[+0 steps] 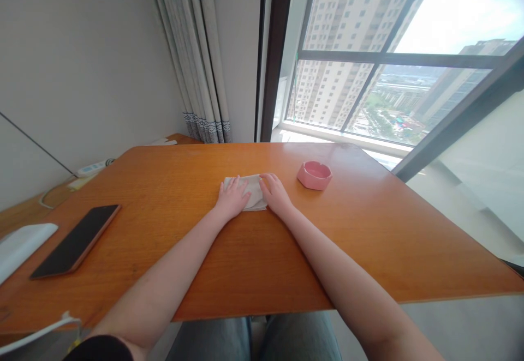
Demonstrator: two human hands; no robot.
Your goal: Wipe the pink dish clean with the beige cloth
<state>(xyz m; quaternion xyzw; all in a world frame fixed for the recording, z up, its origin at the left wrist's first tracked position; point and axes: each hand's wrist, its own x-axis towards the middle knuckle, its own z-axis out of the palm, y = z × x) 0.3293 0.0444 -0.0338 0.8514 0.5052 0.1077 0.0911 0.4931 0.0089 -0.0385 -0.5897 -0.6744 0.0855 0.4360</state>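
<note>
A light grey folded cloth (255, 196) lies flat near the middle of the wooden table (262, 257). My left hand (232, 198) rests flat over the cloth's left side, fingers spread and pointing away from me. On its right edge lies my right hand (277, 193), with the fingers bent over the border and the thumb apart from them. Whether the right fingertips pinch the fabric is hard to make out. To the right of that hand, a pink ashtray (314, 175) stands apart from both hands.
A black-screened phone or tablet (76, 242) lies on the left, beside a white object (25, 246) cut off by the frame. Behind them is a power strip (95, 168) with a cable. A curtain (196, 55) hangs beyond the table, left of a large window (393, 61).
</note>
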